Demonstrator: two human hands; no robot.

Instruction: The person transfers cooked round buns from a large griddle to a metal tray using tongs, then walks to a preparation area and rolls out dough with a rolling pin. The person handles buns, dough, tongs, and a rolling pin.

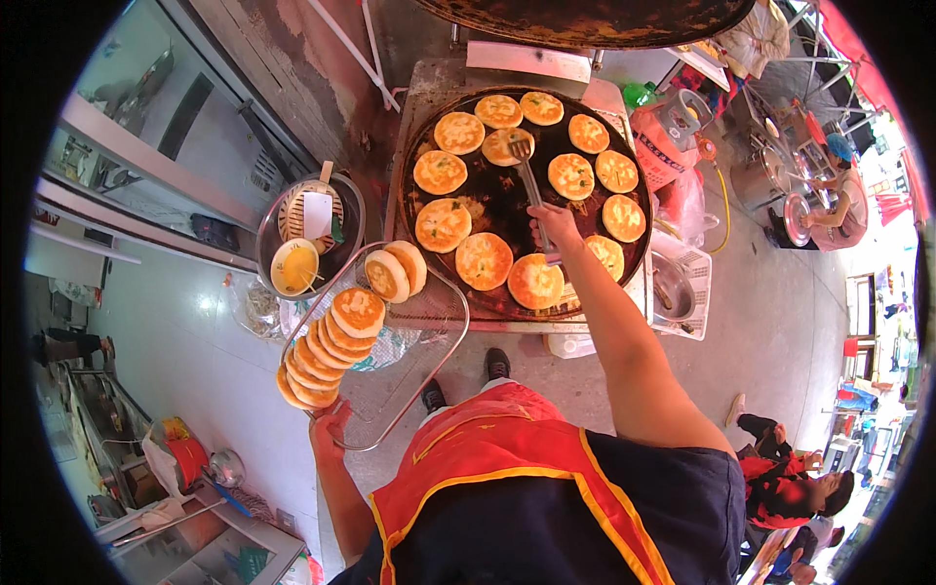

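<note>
My right hand grips the handle of a slotted metal spatula, whose head rests over a browned flatbread. Several more round flatbreads lie around the rim of the large round black griddle. My left hand holds a wire mesh tray by its near corner, tilted beside the griddle. On the tray, several browned flatbreads lean overlapped in a row, and two stand near its far end.
Left of the griddle sits a metal basin with a bowl of yellow liquid and a woven basket. A raised griddle lid hangs beyond. At right are a white crate, a gas cylinder and a person with a pan.
</note>
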